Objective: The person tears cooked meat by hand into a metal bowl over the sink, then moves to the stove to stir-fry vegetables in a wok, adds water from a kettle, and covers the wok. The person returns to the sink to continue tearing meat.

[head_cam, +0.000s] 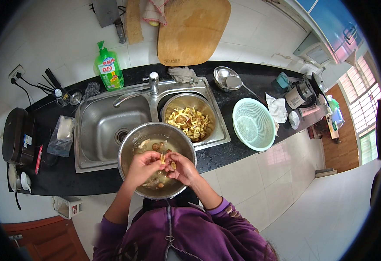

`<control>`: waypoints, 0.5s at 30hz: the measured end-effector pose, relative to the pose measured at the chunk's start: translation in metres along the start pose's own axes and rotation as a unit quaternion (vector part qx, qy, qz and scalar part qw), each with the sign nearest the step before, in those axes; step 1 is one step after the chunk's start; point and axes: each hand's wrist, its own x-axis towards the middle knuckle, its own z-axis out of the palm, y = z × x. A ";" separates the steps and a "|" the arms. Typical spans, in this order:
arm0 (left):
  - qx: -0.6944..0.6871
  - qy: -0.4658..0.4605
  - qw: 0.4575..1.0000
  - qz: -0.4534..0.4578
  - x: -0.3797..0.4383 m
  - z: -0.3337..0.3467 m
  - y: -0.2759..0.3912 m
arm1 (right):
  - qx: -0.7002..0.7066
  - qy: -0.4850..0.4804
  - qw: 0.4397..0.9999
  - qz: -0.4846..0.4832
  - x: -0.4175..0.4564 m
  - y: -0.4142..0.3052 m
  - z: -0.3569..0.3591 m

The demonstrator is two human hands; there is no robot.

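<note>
A large stainless steel basin [124, 143] at the sink's front edge holds cloudy water with several brown mushroom caps [156, 146] and pale pieces. Over the basin, my left hand [146, 166] pinches a small yellowish mushroom piece [163, 159] between its fingertips. My right hand [183, 170] meets it from the other side; its fingers are curled around another small mushroom piece [173, 165]. Behind, in the right sink bowl, a second steel basin [212, 112] holds many yellow and brown mushroom pieces [190, 122].
The left sink bowl [112, 120] lies under a faucet [153, 83]. A pale green plastic colander [255, 124] and a metal bowl with a ladle [224, 78] stand right on the black counter. A green soap bottle [110, 70] stands behind; a cleaver [107, 14] hangs on the wall.
</note>
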 end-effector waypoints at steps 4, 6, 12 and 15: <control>0.229 -0.012 0.957 0.180 -0.004 0.021 0.008 | 0.111 -0.013 0.993 0.031 0.006 0.007 0.009; 0.319 -0.016 0.921 0.224 -0.008 0.027 0.007 | 0.140 -0.001 0.990 0.017 0.004 0.005 0.014; 0.171 0.044 0.954 0.243 0.000 0.017 0.006 | 0.214 -0.010 0.976 0.035 0.004 0.004 0.001; 0.203 0.127 0.958 0.160 0.011 -0.014 0.007 | 0.201 -0.056 0.978 -0.004 0.003 -0.020 -0.005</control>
